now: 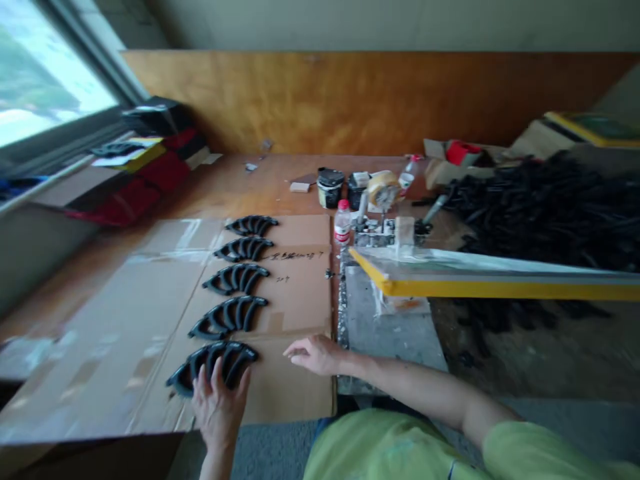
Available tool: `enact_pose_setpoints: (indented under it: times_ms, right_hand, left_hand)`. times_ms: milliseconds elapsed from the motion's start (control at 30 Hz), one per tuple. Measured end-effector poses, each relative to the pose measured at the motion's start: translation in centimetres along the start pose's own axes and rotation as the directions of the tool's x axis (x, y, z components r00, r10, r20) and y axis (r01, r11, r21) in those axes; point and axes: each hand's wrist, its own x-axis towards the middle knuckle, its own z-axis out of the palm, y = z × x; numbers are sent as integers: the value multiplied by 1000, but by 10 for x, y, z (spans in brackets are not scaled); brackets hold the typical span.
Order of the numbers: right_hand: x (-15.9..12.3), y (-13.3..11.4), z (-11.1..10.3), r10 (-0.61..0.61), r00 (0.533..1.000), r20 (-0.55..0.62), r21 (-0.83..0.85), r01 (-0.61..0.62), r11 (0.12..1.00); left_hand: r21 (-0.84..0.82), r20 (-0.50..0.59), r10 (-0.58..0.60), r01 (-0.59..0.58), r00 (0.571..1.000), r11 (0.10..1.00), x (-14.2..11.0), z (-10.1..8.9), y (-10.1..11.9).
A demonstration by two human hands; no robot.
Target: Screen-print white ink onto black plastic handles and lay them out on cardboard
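Note:
Several black curved plastic parts lie in a column on flattened cardboard (125, 347). The nearest part (213, 363) lies under the fingertips of my left hand (219, 407), whose fingers are stretched out flat on it. My right hand (315, 353) rests on the cardboard just to the right of that part, fingers loosely extended and holding nothing. The part above it (227, 317) and the others run toward the far end (251, 225).
A yellow-framed screen (495, 287) stands raised over a grey plate (390, 327) at right. A big heap of black parts (545, 207) lies behind it. A small bottle (343, 221), ink tins (330, 187) and a tape roll (383, 188) stand mid-table. Red and black items (145, 180) lie by the window.

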Motion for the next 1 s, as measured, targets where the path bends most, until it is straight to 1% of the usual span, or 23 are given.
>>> enact_pose_setpoints:
  times_ms: [33, 67, 100, 167, 200, 233, 300, 333, 367, 400, 433, 467, 533, 600, 633, 700, 767, 800, 833, 900, 967, 1000]
  right_hand:
    - [-19, 11, -23, 27, 995, -96, 4, -26, 1000]
    - [-41, 25, -47, 54, 979, -197, 0, -55, 998]
    - [-65, 40, -71, 85, 949, -303, -14, -94, 996]
    - [-118, 76, -118, 150, 859, -490, -76, -213, 974]
    - [-145, 96, -139, 186, 795, -578, -120, -308, 944]
    - [-171, 115, -159, 208, 740, -639, -177, -405, 897]
    - [-217, 153, -193, 240, 641, -729, -271, -592, 759]
    - [-236, 170, -208, 236, 604, -761, -311, -659, 685]
    - [-250, 186, -220, 228, 581, -781, -346, -708, 616]
    - [-261, 200, -230, 217, 572, -791, -380, -737, 558]
    - [-268, 211, -239, 203, 575, -793, -413, -752, 513]
    - [-273, 221, -246, 192, 588, -786, -446, -754, 482]
    - [-275, 234, -255, 165, 620, -767, -496, -736, 461]
    - [-272, 237, -258, 112, 638, -762, -514, -700, 495]
    - [-268, 235, -257, 76, 646, -759, -515, -669, 536]
    - [-254, 225, -250, -20, 686, -727, -534, -546, 646]
    - [-233, 207, -238, -140, 751, -645, -573, -355, 738]
    - [-221, 197, -230, -197, 781, -593, -595, -259, 761]
    - [-208, 187, -222, -246, 807, -538, -616, -177, 768]
    - [-184, 172, -207, -300, 845, -444, -653, -75, 754]
    - [-167, 162, -195, -313, 869, -383, -685, -40, 727]
    - [-162, 159, -191, -309, 875, -373, -696, -44, 716]
  left_hand:
    - [-46, -27, 12, -13, 1000, 999, -3, 0, 15]
    - [-90, -36, 31, -34, 999, 995, -6, 0, 32]
    - [-132, -31, 59, -63, 998, 989, -10, 0, 50]
    - [-204, 5, 127, -123, 992, 971, -18, 1, 91]
    - [-237, 33, 159, -147, 987, 960, -22, 2, 111]
    - [-268, 61, 184, -162, 981, 950, -25, 4, 131]
    - [-330, 112, 220, -172, 969, 928, -29, 8, 170]
    - [-365, 128, 236, -176, 963, 914, -30, 10, 188]
    - [-404, 131, 252, -180, 959, 897, -31, 11, 205]
    - [-442, 125, 266, -187, 956, 877, -31, 11, 221]
    - [-477, 110, 274, -191, 955, 858, -31, 11, 236]
    - [-508, 91, 275, -193, 957, 839, -31, 10, 250]
    - [-560, 57, 266, -190, 962, 807, -31, 5, 271]
    - [-601, 38, 247, -176, 968, 780, -32, -2, 282]
    - [-618, 34, 233, -163, 972, 769, -32, -5, 285]
    - [-645, 49, 200, -122, 979, 754, -34, -10, 287]
    - [-668, 80, 154, -61, 985, 742, -32, -13, 287]
    - [-684, 93, 129, -31, 987, 729, -30, -14, 288]
    - [-708, 99, 106, -5, 989, 706, -26, -16, 290]
    - [-776, 93, 61, 34, 994, 630, -13, -21, 295]
    - [-834, 79, 37, 46, 996, 550, 4, -29, 303]
    - [-851, 69, 28, 44, 997, 524, 13, -36, 307]
